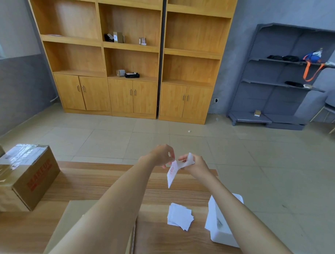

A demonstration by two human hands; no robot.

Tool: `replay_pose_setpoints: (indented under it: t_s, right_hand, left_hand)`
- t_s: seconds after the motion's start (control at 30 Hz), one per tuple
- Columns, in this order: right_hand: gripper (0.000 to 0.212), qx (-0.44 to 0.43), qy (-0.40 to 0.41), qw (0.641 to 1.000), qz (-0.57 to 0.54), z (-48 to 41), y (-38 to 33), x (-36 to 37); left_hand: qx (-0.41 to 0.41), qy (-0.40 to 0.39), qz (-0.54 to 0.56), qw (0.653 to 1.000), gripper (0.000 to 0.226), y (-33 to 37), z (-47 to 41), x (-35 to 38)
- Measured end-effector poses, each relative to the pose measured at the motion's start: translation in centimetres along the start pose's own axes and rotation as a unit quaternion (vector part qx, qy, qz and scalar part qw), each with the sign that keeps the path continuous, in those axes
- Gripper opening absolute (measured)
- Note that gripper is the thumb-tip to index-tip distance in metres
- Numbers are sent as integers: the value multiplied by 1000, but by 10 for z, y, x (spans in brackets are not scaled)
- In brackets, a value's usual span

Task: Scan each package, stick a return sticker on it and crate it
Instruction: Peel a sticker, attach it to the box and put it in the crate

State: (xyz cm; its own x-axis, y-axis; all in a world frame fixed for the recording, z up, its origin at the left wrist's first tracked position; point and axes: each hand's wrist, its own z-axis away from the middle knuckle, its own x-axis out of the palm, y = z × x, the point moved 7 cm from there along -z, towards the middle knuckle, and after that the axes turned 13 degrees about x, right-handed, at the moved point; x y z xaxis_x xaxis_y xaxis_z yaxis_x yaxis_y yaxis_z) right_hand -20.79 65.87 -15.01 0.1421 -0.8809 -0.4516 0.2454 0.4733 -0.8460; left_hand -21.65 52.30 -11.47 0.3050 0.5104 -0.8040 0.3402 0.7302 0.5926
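Observation:
Both my hands are raised over the far edge of the wooden table (pixel 96 183). My left hand (pixel 162 155) pinches the top of a white return sticker (pixel 171 173) with red print, which hangs down. My right hand (pixel 195 163) pinches the white backing paper (pixel 188 160) beside it. A flat cardboard package (pixel 64 226) lies on the table under my left forearm. A pile of white stickers (pixel 179 216) lies on the table to the right of that package.
A taped cardboard box (pixel 24 177) with red lettering stands at the table's left end. A white device (pixel 216 223) stands near the right edge under my right forearm. Wooden shelving (pixel 127 55) and a grey metal rack (pixel 290 78) line the far wall across a tiled floor.

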Motion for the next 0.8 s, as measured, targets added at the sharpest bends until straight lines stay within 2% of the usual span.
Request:
replay_pose_setpoints:
  t_s: [0.03,0.13,0.23,0.3,0.4,0.5,0.57,0.7,0.8]
  right_hand:
    - [20,3,4,1000,-15,-2,2,-1]
    - [61,10,30,998,-50,-5,8,-7]
    - [99,-16,75,997,-24,1,4,-15]
    - [110,-33,86,996,-4,5,1,-19]
    - [100,-53,105,993,20,9,-3,-19]
    - [68,-73,147,986,33,15,-14,-21]
    - [57,-82,144,982,88,16,-18,-18]
    - [53,-85,74,966,233,12,-16,-1]
    - [46,-56,25,968,244,8,-8,7]
  left_hand:
    - [-6,2,-7,1000,10,-2,0,0]
    - [-29,0,-34,999,13,-7,-1,3]
    - [-43,2,-41,998,14,-10,-1,3]
    - [-49,3,-43,998,16,-11,-1,3]
    - [-56,3,-48,997,20,-13,-1,4]
    - [-57,2,-50,997,21,-14,-1,4]
    - [-59,0,-53,997,20,-15,0,3]
    - [-54,-15,-52,997,20,-14,3,3]
    - [-44,-16,-47,998,20,-11,4,2]
